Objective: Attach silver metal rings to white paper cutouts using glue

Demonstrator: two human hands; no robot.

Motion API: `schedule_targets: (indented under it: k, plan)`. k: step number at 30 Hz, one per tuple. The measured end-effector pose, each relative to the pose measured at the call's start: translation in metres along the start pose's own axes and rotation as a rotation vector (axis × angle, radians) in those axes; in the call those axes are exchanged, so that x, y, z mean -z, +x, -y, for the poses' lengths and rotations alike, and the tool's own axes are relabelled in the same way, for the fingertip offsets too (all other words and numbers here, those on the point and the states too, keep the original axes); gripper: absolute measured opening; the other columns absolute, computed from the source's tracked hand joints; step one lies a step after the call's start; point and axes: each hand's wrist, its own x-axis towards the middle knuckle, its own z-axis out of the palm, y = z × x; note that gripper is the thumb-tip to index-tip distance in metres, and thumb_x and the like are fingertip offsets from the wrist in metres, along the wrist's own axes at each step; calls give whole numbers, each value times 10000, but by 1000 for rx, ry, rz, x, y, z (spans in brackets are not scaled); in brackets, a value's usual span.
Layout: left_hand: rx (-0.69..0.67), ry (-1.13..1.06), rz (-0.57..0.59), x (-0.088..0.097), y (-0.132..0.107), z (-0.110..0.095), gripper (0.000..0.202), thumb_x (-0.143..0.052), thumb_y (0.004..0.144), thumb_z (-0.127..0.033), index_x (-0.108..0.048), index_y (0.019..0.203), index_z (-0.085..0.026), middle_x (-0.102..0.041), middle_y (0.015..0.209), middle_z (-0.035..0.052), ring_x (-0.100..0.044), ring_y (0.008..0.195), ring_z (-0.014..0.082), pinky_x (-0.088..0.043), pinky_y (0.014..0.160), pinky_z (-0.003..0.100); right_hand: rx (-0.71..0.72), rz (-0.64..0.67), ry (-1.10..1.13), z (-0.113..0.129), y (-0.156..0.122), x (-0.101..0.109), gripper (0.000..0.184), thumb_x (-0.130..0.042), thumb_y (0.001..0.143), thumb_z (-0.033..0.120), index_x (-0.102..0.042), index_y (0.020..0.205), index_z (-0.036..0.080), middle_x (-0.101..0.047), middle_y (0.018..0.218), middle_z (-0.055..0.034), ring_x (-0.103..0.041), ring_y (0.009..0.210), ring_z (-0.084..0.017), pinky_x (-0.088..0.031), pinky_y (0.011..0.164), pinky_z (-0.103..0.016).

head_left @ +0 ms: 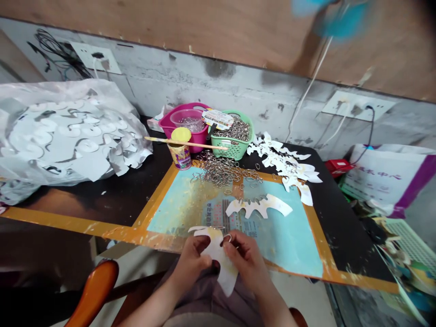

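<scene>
Both hands sit at the near edge of the board. My left hand and my right hand pinch a white bat-shaped paper cut-out between them, its lower tip hanging toward my lap. A small metal ring sits at the cut-out's upper edge by my right fingertips. A second bat-shaped cut-out lies flat on the pale blue board, just beyond my hands. Farther on, a loose heap of metal rings spreads over the board's far edge.
A green basket of rings and a pink basket stand at the back. A paper cup holds a wooden stick. White cut-outs lie stacked right. A plastic bag of white sheets fills the left.
</scene>
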Motion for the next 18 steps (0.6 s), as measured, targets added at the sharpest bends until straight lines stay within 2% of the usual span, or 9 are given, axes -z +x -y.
schedule_targets:
  k: [2, 4, 5, 7, 10, 14, 16, 18]
  plan:
    - [24, -66, -36, -3, -1, -2, 385, -933, 547, -406, -752, 774, -154, -730, 712, 30, -627, 628, 155, -510, 596, 238, 65, -2, -156, 4, -3, 1, 260, -556, 988, 370, -562, 798, 192, -471, 688, 40, -386, 607, -106, -269, 532, -234]
    - [42, -78, 10, -7, -2, -7, 306, -886, 662, -374, -763, 829, -148, -755, 787, 54, -661, 700, 163, -535, 693, 256, 140, -18, -303, 7, -5, 2, 220, -538, 993, 297, -550, 798, 195, -502, 712, 31, -429, 644, -116, -288, 558, -241]
    - [45, -75, 33, -9, -2, -9, 285, -882, 677, -352, -763, 831, -144, -759, 802, 59, -667, 717, 163, -536, 714, 257, 174, -23, -356, 8, -6, 2, 206, -528, 992, 267, -544, 800, 197, -515, 724, 27, -448, 660, -120, -299, 573, -244]
    - [33, -77, -8, -12, -4, -11, 280, -900, 652, -340, -745, 779, -145, -751, 771, 51, -658, 697, 154, -527, 680, 242, 238, -35, -425, 9, -6, 1, 195, -507, 992, 228, -529, 801, 200, -530, 747, 19, -478, 687, -129, -324, 603, -249]
    - [26, -106, -140, -16, -5, -9, 335, -935, 582, -363, -701, 696, -151, -715, 693, 23, -633, 652, 141, -514, 618, 230, 343, -77, -506, 3, -8, -5, 185, -473, 991, 182, -512, 811, 203, -551, 793, -5, -516, 735, -149, -365, 640, -259]
    - [32, -157, -177, -22, -5, -4, 365, -937, 563, -386, -681, 670, -148, -650, 629, -13, -602, 615, 117, -509, 612, 221, 469, -150, -657, -5, -12, -13, 151, -449, 976, 122, -539, 883, 200, -595, 865, -47, -540, 800, -184, -410, 691, -282]
    - [27, -182, -201, -24, -5, -3, 364, -938, 559, -376, -668, 655, -151, -615, 595, -33, -586, 598, 106, -491, 593, 206, 490, -173, -695, -6, -14, -15, 147, -450, 969, 115, -555, 907, 197, -611, 879, -58, -544, 813, -194, -417, 703, -291]
    - [27, -213, -230, -26, -6, -3, 373, -947, 537, -357, -653, 641, -151, -606, 584, -41, -578, 588, 98, -480, 582, 195, 441, -182, -640, -5, -15, -15, 145, -465, 972, 141, -562, 879, 195, -611, 854, -48, -544, 782, -182, -408, 679, -282]
